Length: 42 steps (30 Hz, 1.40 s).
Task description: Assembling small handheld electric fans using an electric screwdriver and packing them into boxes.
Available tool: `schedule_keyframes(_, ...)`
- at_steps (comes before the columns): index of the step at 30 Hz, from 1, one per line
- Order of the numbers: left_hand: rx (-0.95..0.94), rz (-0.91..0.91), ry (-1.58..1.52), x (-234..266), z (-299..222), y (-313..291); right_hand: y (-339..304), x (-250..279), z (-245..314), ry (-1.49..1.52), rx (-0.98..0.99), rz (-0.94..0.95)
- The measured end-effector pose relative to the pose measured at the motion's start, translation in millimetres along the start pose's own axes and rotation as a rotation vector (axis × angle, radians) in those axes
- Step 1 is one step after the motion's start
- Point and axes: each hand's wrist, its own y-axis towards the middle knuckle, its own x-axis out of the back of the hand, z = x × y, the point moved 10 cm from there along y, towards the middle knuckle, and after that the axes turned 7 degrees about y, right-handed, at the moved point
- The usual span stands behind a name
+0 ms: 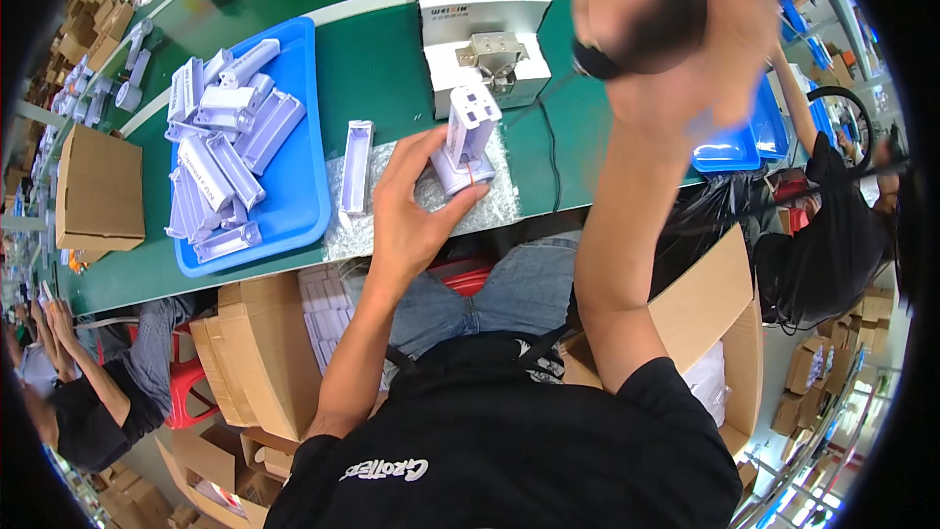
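Note:
My left hand (416, 201) curls its thumb and fingers around the base of a pale lavender plastic housing (468, 137), which stands upright on a whitish mat (499, 201). Raised at the upper right, my right hand (725, 39) is wrapped round a black, rounded tool (666, 24). Motion blurs both, so the tool's exact kind is unclear. Left of my left hand, a long, open-sided lavender housing (357, 167) lies on the same mat. Just beyond the held housing stands a grey-white bench machine (485, 10) with a metal bracket (493, 51) on its front.
A blue tray (315, 137) piled with lavender housings sits on the green bench (377, 78), with a cardboard box (98, 186) farther left. A black cable (551, 157) runs beside the machine. Cardboard cartons (259, 353) flank my legs; other people work on both sides.

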Motion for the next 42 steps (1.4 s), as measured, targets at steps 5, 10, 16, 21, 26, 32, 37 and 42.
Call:
schedule_keyframes(5, 0.013, -0.003, 0.015, -0.2, -1.8, 1.8, -35.6, -21.3, 3.9, -0.288, -0.088, -0.135)
schedule_keyframes(10, 0.021, 0.004, 0.021, -1.5, 4.0, 0.8, -46.2, -27.4, -0.9, -0.583, -0.154, -0.247)
schedule_keyframes(16, 0.025, 0.008, 0.021, -2.6, 3.1, 0.2, -51.4, -24.1, 2.0, -0.928, -0.251, -0.371)
schedule_keyframes(21, 0.026, 0.001, 0.005, -2.1, 5.0, 0.2, -51.5, -21.8, -0.1, -0.903, -0.247, -0.357)
schedule_keyframes(26, 0.033, 0.007, 0.013, -0.8, 0.2, 1.5, -53.3, -19.2, -6.6, -0.799, -0.231, -0.276)
schedule_keyframes(32, -0.022, -0.018, 0.064, 2.0, -13.1, 1.4, -59.0, -8.0, -9.4, -0.664, -0.275, -0.281)
schedule_keyframes(37, -0.005, -0.012, 0.072, 6.0, -5.1, -5.2, -63.5, -24.4, -8.2, -0.904, -0.303, -0.466)
schedule_keyframes(42, 0.045, 0.129, -0.069, -7.3, 4.8, -0.3, -28.7, -39.6, 34.4, -0.501, -0.555, 0.214)
